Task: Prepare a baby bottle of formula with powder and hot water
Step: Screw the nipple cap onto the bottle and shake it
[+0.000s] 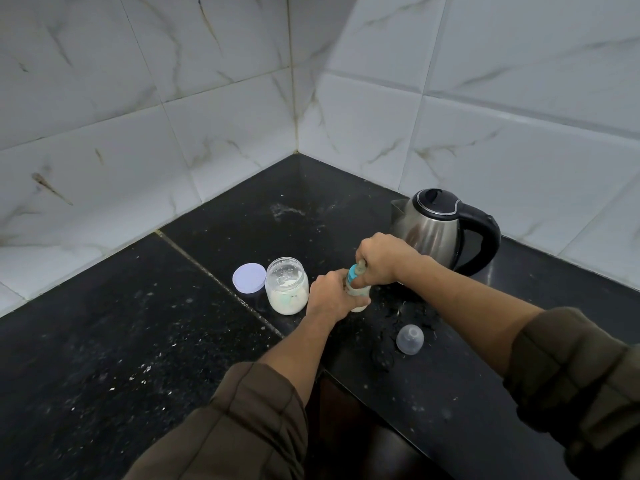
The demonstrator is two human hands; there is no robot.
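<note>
A black speckled stone countertop [104, 341] is seen filling the corner below white marble-look wall tiles [207, 98]. A stainless electric kettle [433, 233] with a black lid and handle is stood at about two o'clock from the baby bottle [358, 292], lid closed. At nine o'clock from the bottle, an open glass jar of white powder [286, 285] is placed, with its lilac lid [248, 277] touching it on the far side. The bottle, upright at mid-counter, is wrapped around its body by the left hand [330, 294], while its teal collar [353, 273] and teat are clenched from above by the right hand [384, 259]. A clear dome cap [410, 339] is laid at five o'clock, apart.
</note>
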